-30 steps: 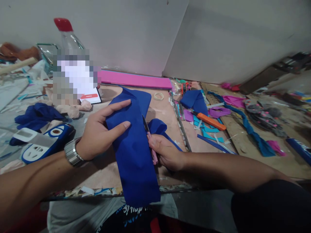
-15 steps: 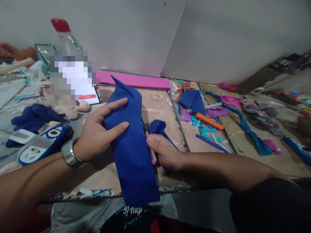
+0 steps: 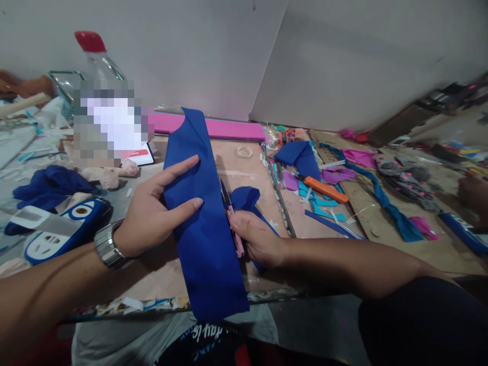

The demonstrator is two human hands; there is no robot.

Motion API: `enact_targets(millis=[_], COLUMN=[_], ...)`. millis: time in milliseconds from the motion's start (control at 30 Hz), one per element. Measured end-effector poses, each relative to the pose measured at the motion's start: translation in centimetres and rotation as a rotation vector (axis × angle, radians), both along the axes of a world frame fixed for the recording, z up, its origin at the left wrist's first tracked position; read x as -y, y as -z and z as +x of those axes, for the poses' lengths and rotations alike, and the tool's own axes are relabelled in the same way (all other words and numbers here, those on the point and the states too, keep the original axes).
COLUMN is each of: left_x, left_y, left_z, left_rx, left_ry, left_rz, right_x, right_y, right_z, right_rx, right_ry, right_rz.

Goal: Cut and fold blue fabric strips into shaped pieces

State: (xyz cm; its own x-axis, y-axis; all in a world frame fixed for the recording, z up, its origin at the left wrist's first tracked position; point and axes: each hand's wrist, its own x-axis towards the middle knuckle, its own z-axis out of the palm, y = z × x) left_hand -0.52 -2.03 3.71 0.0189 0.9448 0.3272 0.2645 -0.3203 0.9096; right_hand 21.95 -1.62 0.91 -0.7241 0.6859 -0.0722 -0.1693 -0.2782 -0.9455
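My left hand [image 3: 160, 208] holds a long piece of royal blue fabric [image 3: 209, 264], with thumb and forefinger spread on top and the other fingers out of sight underneath. The fabric reaches from the pink bar at the back down past the table's front edge. Closed in my right hand [image 3: 259, 239] is a slim pink-handled cutting tool [image 3: 237, 239]. Its dark blade [image 3: 224, 192] lies along the fabric's right edge, pointing away from me. Just right of the blade, a narrower blue strip [image 3: 247, 197] curls up and runs behind my right hand.
A phone [image 3: 145, 154] stands before a red-capped bottle [image 3: 90, 41] at back left. A blue-and-white device [image 3: 68, 231] lies by my left wrist. An orange box cutter [image 3: 324, 188] rests among scraps. Another person's hand [image 3: 475, 193] shows at far right.
The fabric's top end has swung upright and lies flatter, its pointed corner gone from the upper left. Both hands keep nearly the same place. Another person's hand has appeared at the right edge.
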Motion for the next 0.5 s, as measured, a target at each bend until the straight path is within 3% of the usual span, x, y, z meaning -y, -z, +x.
enact_targets(millis=[500], left_x=[0.24], left_y=[-0.38], left_z=[0.21], left_rx=[-0.006], left_ry=[0.023], left_rz=[-0.057], right_x=[0.02], right_y=[-0.05], right_z=[0.02], right_rx=[0.055], right_ry=[0.022], right_rz=[0.008])
